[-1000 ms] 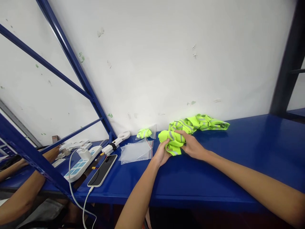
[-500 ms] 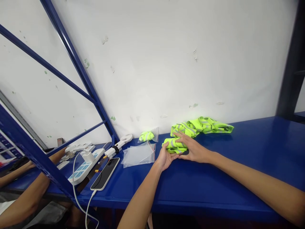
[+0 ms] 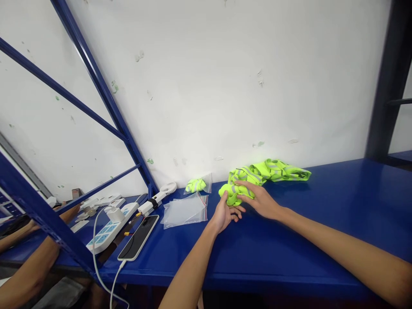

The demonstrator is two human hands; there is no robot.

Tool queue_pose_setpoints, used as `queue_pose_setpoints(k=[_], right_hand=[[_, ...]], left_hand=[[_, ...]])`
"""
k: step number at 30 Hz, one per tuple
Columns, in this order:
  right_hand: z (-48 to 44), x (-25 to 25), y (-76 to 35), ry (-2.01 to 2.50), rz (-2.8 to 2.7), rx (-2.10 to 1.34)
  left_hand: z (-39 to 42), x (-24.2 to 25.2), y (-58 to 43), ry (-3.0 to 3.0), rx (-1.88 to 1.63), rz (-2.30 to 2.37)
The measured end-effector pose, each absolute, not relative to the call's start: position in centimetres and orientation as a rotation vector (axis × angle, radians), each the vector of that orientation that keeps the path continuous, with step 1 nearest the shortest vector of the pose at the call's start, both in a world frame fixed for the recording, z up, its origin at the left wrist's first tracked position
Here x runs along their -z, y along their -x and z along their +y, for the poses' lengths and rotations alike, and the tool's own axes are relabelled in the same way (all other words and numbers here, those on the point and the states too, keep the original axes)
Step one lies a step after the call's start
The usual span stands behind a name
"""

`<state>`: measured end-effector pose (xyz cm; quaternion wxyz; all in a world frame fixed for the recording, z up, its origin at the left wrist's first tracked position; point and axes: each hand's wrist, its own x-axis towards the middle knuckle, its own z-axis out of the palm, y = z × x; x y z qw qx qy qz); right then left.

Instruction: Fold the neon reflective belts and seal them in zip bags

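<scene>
A small neon yellow-green piece of fabric with grey reflective strips (image 3: 232, 194) lies bunched on the blue shelf top (image 3: 322, 223). My left hand (image 3: 225, 213) cups it from the near left, fingers curled against it. My right hand (image 3: 259, 199) presses on it from the right, fingers closed over the fabric. Just behind lies a pile of the same neon fabric (image 3: 272, 170) against the wall.
A stack of clear zip bags (image 3: 185, 209) lies left of my hands; one filled bag (image 3: 198, 185) leans at the wall. Further left are a phone on a cable (image 3: 139, 238), a power strip (image 3: 109, 225) and a small white fan (image 3: 159, 195). Another person's arms (image 3: 28, 274) show at the far left.
The flattened fabric has been bunched into a smaller lump between my hands. My left hand slid under its near edge, and my right hand stayed on top.
</scene>
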<state>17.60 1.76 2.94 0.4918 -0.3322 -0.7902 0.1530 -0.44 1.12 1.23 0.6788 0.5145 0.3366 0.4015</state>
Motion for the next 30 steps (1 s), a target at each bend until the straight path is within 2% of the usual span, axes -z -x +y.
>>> queue_pose_setpoints(k=[6, 8, 10, 12, 15, 18, 20, 26, 30], right_hand=[[2.8, -3.4, -17.9, 1.008, -1.456, -0.559], [3.2, -3.2, -18.3, 1.076, -1.404, -0.576], [3.5, -3.0, -18.6, 1.138, -1.384, -0.597], [3.6, -2.8, -18.7, 1.185, -1.37, -0.604], [3.8, -2.6, -18.7, 1.204, -1.385, -0.587], [3.9, -2.1, -18.4, 1.209, -1.424, -0.578], [3.9, -1.7, -18.2, 1.223, -1.447, -0.587], [3.0, -1.7, -17.1, 1.155, -1.393, -0.702], [2.0, -2.3, -16.2, 1.076, -1.203, -0.964]], left_hand=[[-0.2, -2.1, 2.1, -1.75, -1.53, 1.114], [0.0, -3.0, 4.1, -1.966, -1.628, 1.271], [0.5, -3.7, 6.5, -2.27, -1.508, 1.471], [1.1, -3.9, 9.1, -2.468, -1.232, 1.685], [1.7, -3.1, 12.0, -2.428, -0.882, 1.93], [2.0, -2.1, 13.0, -2.341, -0.628, 1.911], [2.0, -1.9, 12.7, -2.354, -0.623, 1.859], [1.0, -2.6, 10.6, -2.54, -1.143, 1.612], [0.4, -2.7, 9.5, -2.589, -1.232, 1.371]])
